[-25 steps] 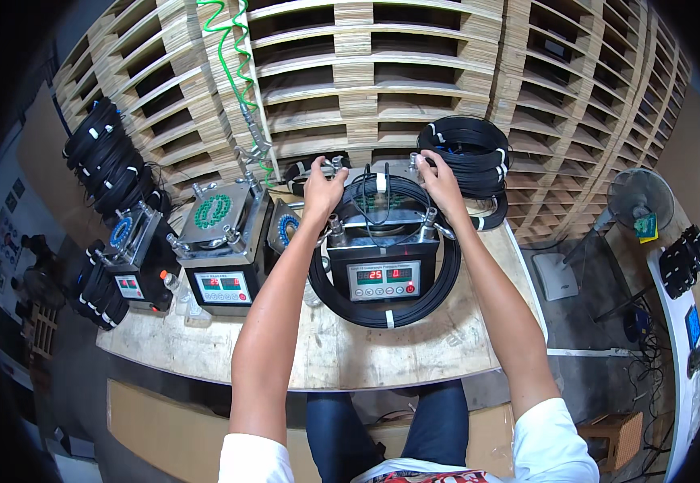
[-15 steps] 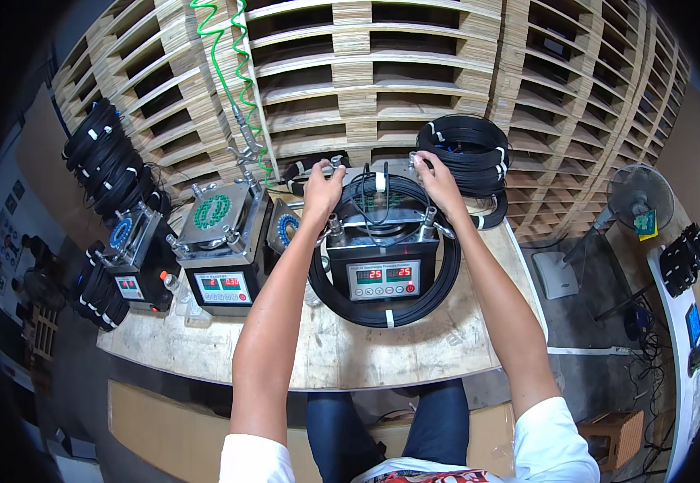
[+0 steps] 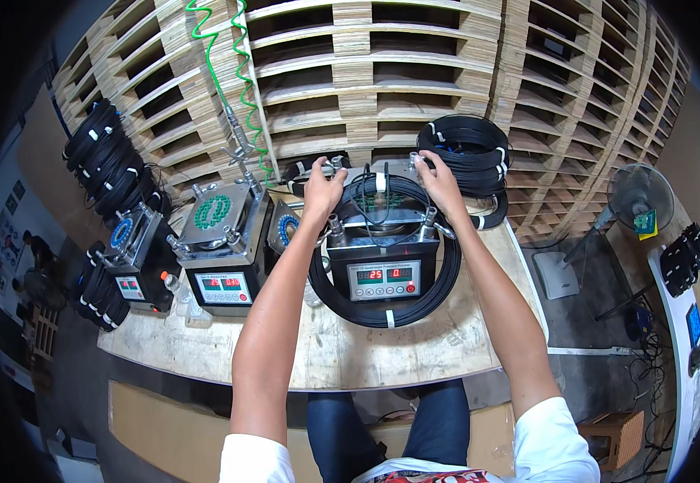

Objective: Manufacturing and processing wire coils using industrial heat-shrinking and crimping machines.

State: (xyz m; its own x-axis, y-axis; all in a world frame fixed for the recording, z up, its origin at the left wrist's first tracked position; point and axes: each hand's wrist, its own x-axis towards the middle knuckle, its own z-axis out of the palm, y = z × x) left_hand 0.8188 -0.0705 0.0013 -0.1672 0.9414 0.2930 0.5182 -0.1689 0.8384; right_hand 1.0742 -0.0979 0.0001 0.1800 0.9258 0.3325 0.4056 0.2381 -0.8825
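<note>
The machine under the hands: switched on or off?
On: the machine shows lit red digits on its front display, below the left hand and right hand.

both arms outstretched, left hand (image 3: 322,187) curled, right hand (image 3: 438,179) curled

black cable coil (image 3: 382,310), green spiral hose (image 3: 229,80), red-lit display (image 3: 385,275)

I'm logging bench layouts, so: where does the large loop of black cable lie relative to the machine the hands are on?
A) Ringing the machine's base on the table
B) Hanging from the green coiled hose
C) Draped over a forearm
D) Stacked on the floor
A: the black cable loop lies flat on the table, encircling the machine whose top rear corners the left hand and right hand grasp.
</note>
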